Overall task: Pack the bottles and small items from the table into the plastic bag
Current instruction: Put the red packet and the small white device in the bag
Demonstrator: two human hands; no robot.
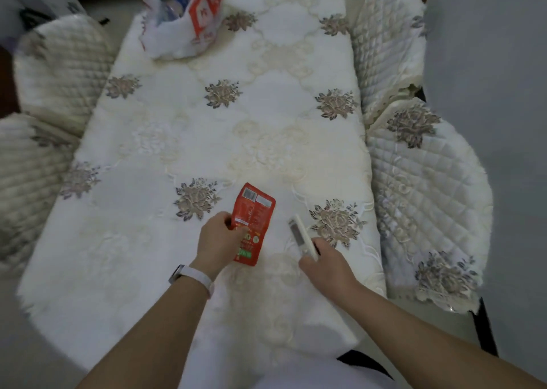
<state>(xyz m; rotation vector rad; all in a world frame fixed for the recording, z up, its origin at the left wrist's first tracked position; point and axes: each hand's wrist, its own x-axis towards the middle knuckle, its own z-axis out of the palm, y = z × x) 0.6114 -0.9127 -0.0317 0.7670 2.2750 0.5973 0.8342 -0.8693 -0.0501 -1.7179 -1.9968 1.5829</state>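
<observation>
Two small items are at the near end of the worktop (236, 128), and each is in one of the hands. The left hand (217, 240) grips a red packet (255, 220) at its left edge with curled fingers. The packet is flat and glossy, with printed text and a barcode. The right hand (325, 267) has its fingers closed round the lower end of a slim white remote-like device (300, 234), a hard oblong with a small grey screen. Whether these two rest on the cloth or are lifted a little, I cannot tell.

The plastic bag (177, 39) stands well apart at the far end. It is thin and crumpled, white with red print, and its mouth is open. Bottles (170, 2) show inside it, blurred.

I judge the task nearly done: the bottles look packed, and these two are the only loose things I can find; they must go into the bag.

The worktop cloth is white and thick, embroidered with grey-brown flowers. Quilted chair covers (387, 51) stand at both sides.
</observation>
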